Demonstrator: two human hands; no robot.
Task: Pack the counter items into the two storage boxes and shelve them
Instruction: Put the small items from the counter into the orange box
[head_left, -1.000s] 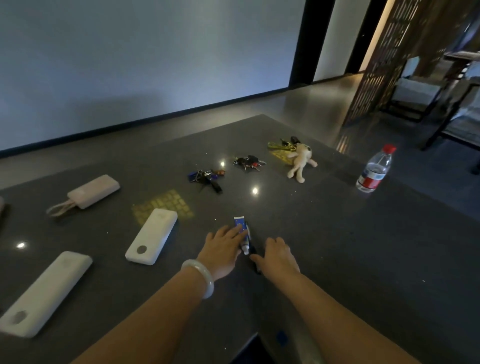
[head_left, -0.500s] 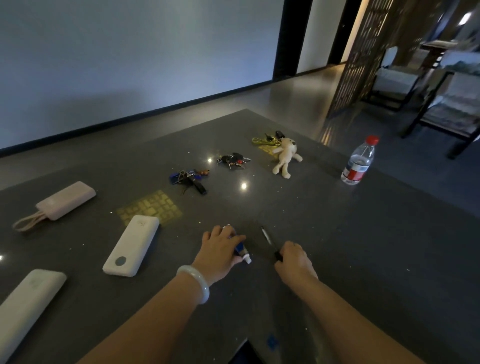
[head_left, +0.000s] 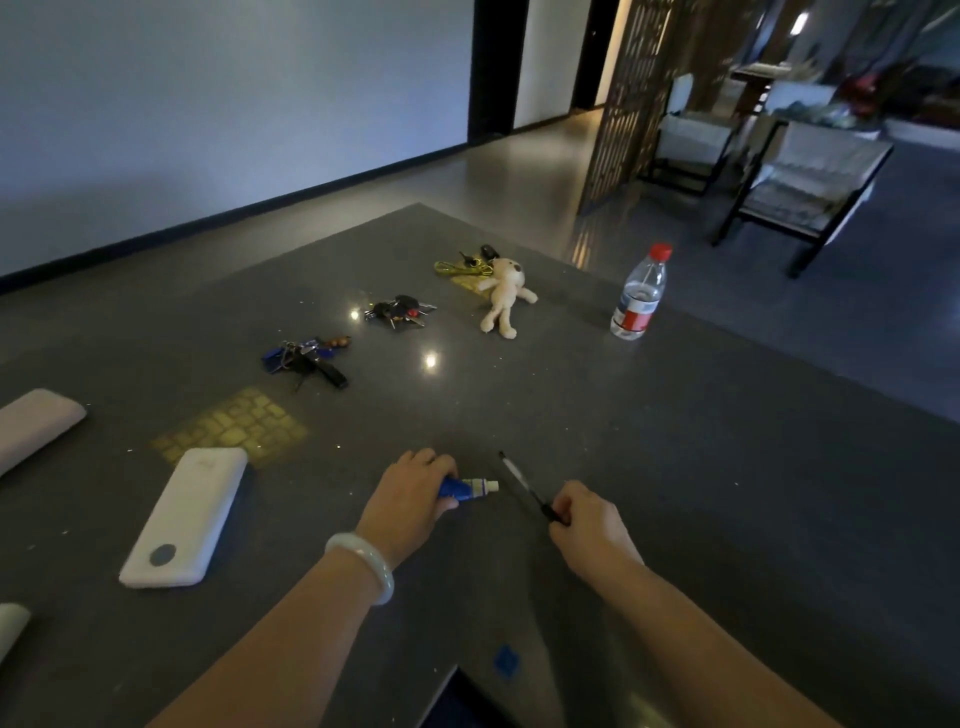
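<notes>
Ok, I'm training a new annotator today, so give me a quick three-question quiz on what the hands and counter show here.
1. True or false: the left hand grips the blue tube.
2. What does the right hand pinch? A) pen B) scissors C) spoon
3. Fill in: the water bottle has a ___ cap.
Key: 1 true; 2 A; 3 red.

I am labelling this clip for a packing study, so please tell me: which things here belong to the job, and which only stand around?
Job: blue tube in the left hand; pen in the right hand; white power bank; pink power bank; blue key bunch; black key bunch; plush toy; probably the water bottle.

Just around: chairs; lattice screen.
</notes>
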